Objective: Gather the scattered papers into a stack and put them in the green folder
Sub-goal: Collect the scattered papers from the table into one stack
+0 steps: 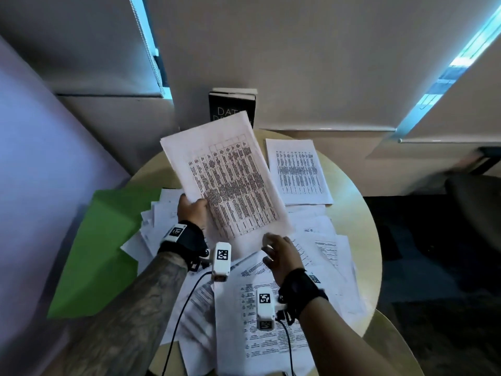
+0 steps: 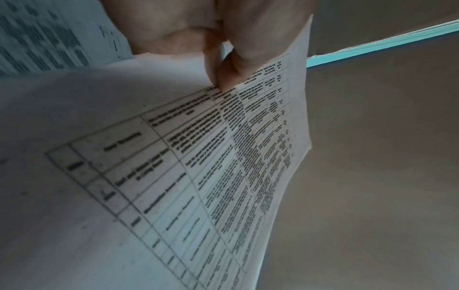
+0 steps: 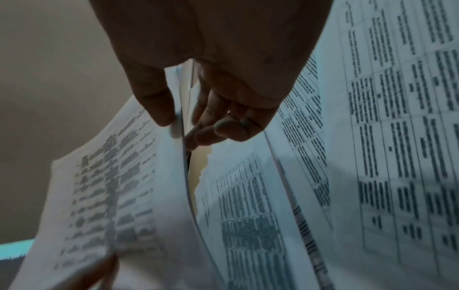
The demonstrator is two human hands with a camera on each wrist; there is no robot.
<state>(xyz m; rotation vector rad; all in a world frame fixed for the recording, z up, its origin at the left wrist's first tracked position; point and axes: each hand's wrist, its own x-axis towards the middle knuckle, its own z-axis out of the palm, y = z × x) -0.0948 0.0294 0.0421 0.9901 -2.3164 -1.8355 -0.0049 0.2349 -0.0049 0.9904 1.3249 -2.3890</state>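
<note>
My left hand (image 1: 193, 208) grips a sheaf of printed papers (image 1: 225, 175) by its left edge and holds it tilted above the round table. In the left wrist view the thumb (image 2: 231, 66) presses on the top sheet (image 2: 174, 176). My right hand (image 1: 279, 253) is at the sheaf's lower corner. In the right wrist view its thumb (image 3: 154, 102) and curled fingers (image 3: 218, 127) pinch the paper edge (image 3: 185, 176) between them. More loose papers (image 1: 322, 248) lie scattered under both hands. The green folder (image 1: 103, 240) lies on the table's left side and overhangs the edge.
One printed sheet (image 1: 298, 172) lies apart at the back right of the table (image 1: 363, 213). A black book (image 1: 233, 107) stands against the wall behind the table. A dark chair (image 1: 474, 204) is at the right. Cables run from both wrist cameras.
</note>
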